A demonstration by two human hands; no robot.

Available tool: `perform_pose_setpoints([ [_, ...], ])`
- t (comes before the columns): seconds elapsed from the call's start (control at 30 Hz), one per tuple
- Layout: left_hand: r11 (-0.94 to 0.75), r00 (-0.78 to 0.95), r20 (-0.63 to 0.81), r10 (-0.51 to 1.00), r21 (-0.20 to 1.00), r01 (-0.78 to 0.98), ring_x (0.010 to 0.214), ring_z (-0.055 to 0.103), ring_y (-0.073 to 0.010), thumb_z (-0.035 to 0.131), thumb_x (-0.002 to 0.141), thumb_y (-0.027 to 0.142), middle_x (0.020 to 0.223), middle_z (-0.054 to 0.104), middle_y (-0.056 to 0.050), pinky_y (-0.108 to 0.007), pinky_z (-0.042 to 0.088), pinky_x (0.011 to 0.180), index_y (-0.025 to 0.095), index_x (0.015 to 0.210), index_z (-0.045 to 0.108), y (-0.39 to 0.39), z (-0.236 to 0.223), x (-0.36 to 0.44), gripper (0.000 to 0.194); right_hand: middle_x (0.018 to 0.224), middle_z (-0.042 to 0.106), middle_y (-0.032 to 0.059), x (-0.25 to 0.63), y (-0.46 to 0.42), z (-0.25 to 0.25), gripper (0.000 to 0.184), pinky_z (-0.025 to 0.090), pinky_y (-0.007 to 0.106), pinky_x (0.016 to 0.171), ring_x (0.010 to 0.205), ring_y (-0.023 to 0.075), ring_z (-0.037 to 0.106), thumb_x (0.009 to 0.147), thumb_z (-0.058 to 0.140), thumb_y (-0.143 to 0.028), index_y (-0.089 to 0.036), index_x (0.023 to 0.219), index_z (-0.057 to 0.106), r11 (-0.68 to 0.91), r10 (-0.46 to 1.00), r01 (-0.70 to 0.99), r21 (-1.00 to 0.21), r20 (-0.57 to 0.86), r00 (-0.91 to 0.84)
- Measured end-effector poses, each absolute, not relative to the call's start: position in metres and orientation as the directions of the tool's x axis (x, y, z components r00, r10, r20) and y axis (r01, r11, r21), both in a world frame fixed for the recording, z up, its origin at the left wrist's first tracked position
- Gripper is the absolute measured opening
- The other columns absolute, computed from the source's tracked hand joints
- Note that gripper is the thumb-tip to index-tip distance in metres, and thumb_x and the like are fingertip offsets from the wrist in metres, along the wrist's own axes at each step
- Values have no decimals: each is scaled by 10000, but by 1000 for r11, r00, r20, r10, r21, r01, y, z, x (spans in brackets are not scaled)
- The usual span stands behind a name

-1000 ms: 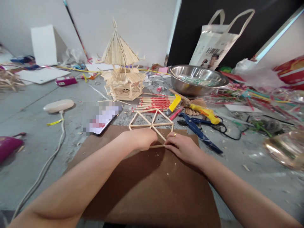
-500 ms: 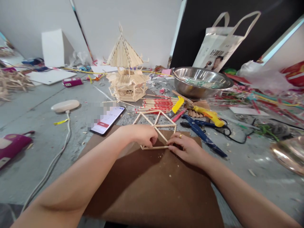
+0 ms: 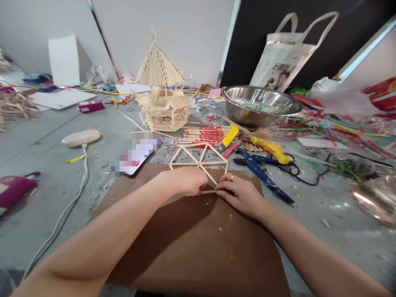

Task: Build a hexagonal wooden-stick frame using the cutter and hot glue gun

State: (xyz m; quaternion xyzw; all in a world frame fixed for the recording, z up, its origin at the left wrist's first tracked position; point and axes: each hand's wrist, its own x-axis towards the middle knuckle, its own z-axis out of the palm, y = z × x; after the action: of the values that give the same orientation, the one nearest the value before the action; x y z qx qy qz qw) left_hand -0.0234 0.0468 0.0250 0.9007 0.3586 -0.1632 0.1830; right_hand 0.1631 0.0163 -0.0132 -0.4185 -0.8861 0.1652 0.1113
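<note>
A flat wooden-stick frame [image 3: 213, 163], made of triangles meeting at a centre point, lies at the far end of a brown board [image 3: 198, 243]. My left hand [image 3: 192, 180] is closed over its near side, fingers curled down at the bottom stick and hiding the near left part. At the near right corner, my right hand [image 3: 239, 193], with a ring on one finger, pinches the frame between thumb and fingertips. Behind it stands a pavilion model [image 3: 165, 103] built from similar sticks. Loose red-marked sticks [image 3: 207, 135] lie between the two.
Right of the frame are a yellow cutter [image 3: 229, 136], blue-handled pliers [image 3: 262, 173] and a yellow-handled tool [image 3: 275, 152]. A metal bowl [image 3: 262, 117] stands behind them. A phone [image 3: 139, 154] lies left of my hands, near a white device [image 3: 81, 138] with a cable.
My left hand has slid slightly right along the near stick, and its fingers now turn further down. My right hand keeps its hold at the corner. The view has shifted a little.
</note>
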Motion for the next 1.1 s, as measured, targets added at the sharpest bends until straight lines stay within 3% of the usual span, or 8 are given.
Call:
perform_pose_setpoints([
  [0.43, -709, 713, -356, 604, 170, 685, 546, 520, -145, 484, 637, 166, 652, 611, -55, -221, 316, 444, 155, 657, 603, 43, 24, -20, 122, 905, 541, 22, 162, 14, -15, 173, 406, 248, 701, 804, 127, 517, 807, 405, -241, -211, 820, 575, 582, 793, 729, -362, 53, -607],
  [0.63, -703, 721, -315, 618, 190, 686, 525, 503, -130, 532, 632, 315, 626, 594, -26, -217, 329, 455, 181, 678, 608, 44, 25, -21, 161, 912, 568, 38, 172, 21, -17, 215, 408, 242, 741, 848, 125, 521, 828, 370, -219, -196, 938, 554, 620, 781, 684, -384, 219, -585],
  [0.7, -697, 716, -282, 638, 182, 693, 533, 504, -130, 536, 627, 341, 641, 595, -27, -211, 327, 452, 181, 687, 604, 43, 25, -19, 183, 924, 573, 45, 176, 25, -19, 227, 412, 249, 743, 866, 133, 520, 822, 371, -197, -199, 950, 558, 604, 797, 720, -342, 260, -545],
  [0.9, -722, 731, -289, 618, 158, 673, 535, 501, -127, 466, 625, 174, 650, 602, -41, -208, 318, 457, 172, 668, 608, 40, 23, -19, 148, 1030, 546, 41, 179, 29, -20, 252, 431, 274, 699, 905, 169, 513, 786, 406, -167, -248, 941, 588, 590, 801, 799, -114, 207, -562],
  [1.1, -694, 695, -393, 602, 172, 699, 511, 491, -121, 483, 606, 191, 635, 610, -25, -211, 311, 456, 187, 689, 624, 44, 30, -29, 163, 1099, 519, 61, 173, 24, -14, 193, 353, 358, 824, 1001, 203, 451, 773, 449, -164, -222, 881, 599, 689, 712, 725, -15, 203, -672],
])
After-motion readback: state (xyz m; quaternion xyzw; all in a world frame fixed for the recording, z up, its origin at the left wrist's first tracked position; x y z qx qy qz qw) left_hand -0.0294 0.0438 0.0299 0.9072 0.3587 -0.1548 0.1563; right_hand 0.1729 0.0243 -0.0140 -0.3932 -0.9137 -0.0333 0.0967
